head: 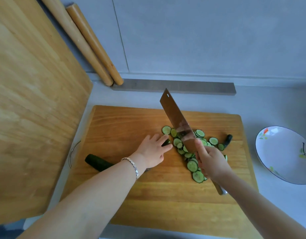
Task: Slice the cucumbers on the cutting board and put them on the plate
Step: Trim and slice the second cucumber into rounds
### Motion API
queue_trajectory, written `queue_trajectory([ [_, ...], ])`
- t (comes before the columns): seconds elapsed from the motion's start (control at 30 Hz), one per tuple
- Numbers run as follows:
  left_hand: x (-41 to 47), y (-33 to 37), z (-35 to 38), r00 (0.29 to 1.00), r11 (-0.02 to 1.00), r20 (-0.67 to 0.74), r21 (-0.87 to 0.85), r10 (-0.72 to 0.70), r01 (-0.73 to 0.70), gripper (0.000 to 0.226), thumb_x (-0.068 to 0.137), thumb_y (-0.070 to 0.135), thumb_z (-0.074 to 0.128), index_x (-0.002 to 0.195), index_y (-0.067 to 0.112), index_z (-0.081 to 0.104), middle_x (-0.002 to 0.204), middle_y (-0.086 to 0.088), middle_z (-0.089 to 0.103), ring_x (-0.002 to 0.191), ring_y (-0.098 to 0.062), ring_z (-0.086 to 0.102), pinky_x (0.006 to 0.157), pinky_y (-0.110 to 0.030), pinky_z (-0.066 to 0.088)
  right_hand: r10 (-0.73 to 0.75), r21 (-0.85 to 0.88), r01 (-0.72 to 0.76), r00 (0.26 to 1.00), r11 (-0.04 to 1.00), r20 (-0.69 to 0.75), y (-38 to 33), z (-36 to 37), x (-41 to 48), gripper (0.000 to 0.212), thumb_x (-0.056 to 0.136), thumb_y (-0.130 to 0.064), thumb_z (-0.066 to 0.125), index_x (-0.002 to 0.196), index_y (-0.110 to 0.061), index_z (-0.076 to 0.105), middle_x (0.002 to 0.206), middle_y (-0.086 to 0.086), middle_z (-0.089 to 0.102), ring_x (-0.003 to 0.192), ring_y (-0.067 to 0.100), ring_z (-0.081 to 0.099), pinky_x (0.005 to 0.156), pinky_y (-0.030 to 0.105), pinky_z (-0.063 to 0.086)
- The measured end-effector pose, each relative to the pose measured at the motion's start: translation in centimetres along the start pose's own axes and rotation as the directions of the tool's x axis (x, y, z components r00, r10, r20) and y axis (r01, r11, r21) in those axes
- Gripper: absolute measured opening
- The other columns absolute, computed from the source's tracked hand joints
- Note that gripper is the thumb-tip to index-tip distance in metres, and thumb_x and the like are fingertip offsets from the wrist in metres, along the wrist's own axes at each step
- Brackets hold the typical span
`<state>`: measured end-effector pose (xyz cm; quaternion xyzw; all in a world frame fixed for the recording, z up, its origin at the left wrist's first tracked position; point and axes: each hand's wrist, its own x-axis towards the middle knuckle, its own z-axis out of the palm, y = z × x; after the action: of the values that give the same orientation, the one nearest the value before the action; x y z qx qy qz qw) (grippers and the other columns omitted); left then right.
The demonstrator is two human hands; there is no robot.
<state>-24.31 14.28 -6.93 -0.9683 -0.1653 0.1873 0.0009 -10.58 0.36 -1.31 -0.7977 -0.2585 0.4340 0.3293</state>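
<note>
The cucumber stub (166,142) is short and lies on the cutting board (131,121), just left of the slices (191,165). My left hand (152,150) pinches it between fingertips and thumb, I think so that it cannot roll. My right hand (210,161) is closed around the cleaver (178,123) handle, with the blade lifted over the slices, beside the stub. A whole cucumber (97,163) lies under my left forearm. The plate (278,152) stands right of the board.

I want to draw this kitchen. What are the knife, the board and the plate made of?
Knife: likely metal, its flat blade dully shiny. Cutting board: wood, with visible grain stripes. Plate: probably glazed ceramic, smooth glossy white with painted patterns.
</note>
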Motion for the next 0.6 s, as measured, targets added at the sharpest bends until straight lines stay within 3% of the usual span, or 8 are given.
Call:
queue_trajectory([
  [0.07, 0.2, -1.0, 0.0, 1.000, 0.998, 0.007, -0.049, -0.028, 0.029, 0.046, 0.094, 0.020, 0.041, 0.138, 0.023, 0.027, 0.150, -0.011, 0.013, 0.121, -0.030, 0.032, 0.091, -0.038, 0.037, 0.022, 0.007, -0.022, 1.000, 1.000, 0.010, -0.1, 0.1, 0.5, 0.055, 0.086, -0.064, 0.034, 0.066, -0.013, 0.040, 0.048, -0.003, 0.034, 0.042, 0.014, 0.028, 0.045, 0.026, 0.024],
  [0.17, 0.1, -4.1, 0.2, 0.980, 0.972, -0.030, -0.133, -0.198, 0.193, 0.054, 0.090, 0.010, 0.049, 0.139, 0.017, 0.030, 0.148, -0.013, 0.017, 0.110, -0.027, 0.041, 0.087, -0.031, 0.044, 0.031, 0.014, -0.032, 0.999, 0.999, 0.030, -0.3, 0.3, 1.1, 0.056, 0.083, -0.066, 0.033, 0.067, -0.013, 0.040, 0.049, -0.003, 0.034, 0.043, 0.014, 0.027, 0.045, 0.026, 0.023],
  [0.37, 1.7, -10.1, 0.3, 0.897, 0.891, -0.048, -0.150, -0.440, 0.430, 0.052, 0.091, 0.002, 0.040, 0.138, 0.023, 0.034, 0.147, -0.008, 0.023, 0.117, -0.032, 0.035, 0.091, -0.036, 0.038, 0.056, 0.012, -0.057, 0.997, 0.998, 0.049, -0.8, 1.0, 1.6, 0.052, 0.090, -0.058, 0.035, 0.068, -0.011, 0.040, 0.047, -0.006, 0.034, 0.040, 0.011, 0.027, 0.044, 0.025, 0.024],
  [0.47, 1.5, -10.1, -0.2, 0.885, 0.881, -0.086, -0.179, -0.458, 0.439, 0.051, 0.093, 0.008, 0.042, 0.140, 0.025, 0.031, 0.149, -0.011, 0.021, 0.127, -0.033, 0.029, 0.104, -0.040, 0.028, 0.073, 0.012, -0.074, 0.996, 0.997, 0.055, -0.8, 1.1, 1.3, 0.052, 0.090, -0.058, 0.035, 0.067, -0.013, 0.040, 0.044, -0.008, 0.033, 0.038, 0.009, 0.026, 0.043, 0.025, 0.024],
  [0.53, 0.0, -8.7, -0.7, 0.886, 0.894, -0.186, -0.241, -0.424, 0.377, 0.048, 0.093, 0.019, 0.046, 0.140, 0.020, 0.034, 0.148, -0.012, 0.023, 0.130, -0.032, 0.028, 0.107, -0.042, 0.024, 0.103, 0.032, -0.105, 0.992, 0.994, 0.066, -0.6, 1.0, 0.9, 0.051, 0.090, -0.059, 0.036, 0.066, -0.014, 0.040, 0.044, -0.008, 0.033, 0.038, 0.010, 0.026, 0.043, 0.024, 0.024],
  [0.6, -2.3, -6.5, -0.8, 0.895, 0.908, -0.271, -0.327, -0.354, 0.261, 0.046, 0.091, 0.035, 0.046, 0.133, 0.016, 0.044, 0.140, -0.011, 0.037, 0.122, -0.026, 0.041, 0.103, -0.039, 0.033, 0.141, 0.049, -0.145, 0.987, 0.988, 0.079, -0.3, 1.0, 0.1, 0.052, 0.090, -0.059, 0.036, 0.065, -0.014, 0.041, 0.045, -0.006, 0.033, 0.038, 0.011, 0.028, 0.041, 0.022, 0.024],
])
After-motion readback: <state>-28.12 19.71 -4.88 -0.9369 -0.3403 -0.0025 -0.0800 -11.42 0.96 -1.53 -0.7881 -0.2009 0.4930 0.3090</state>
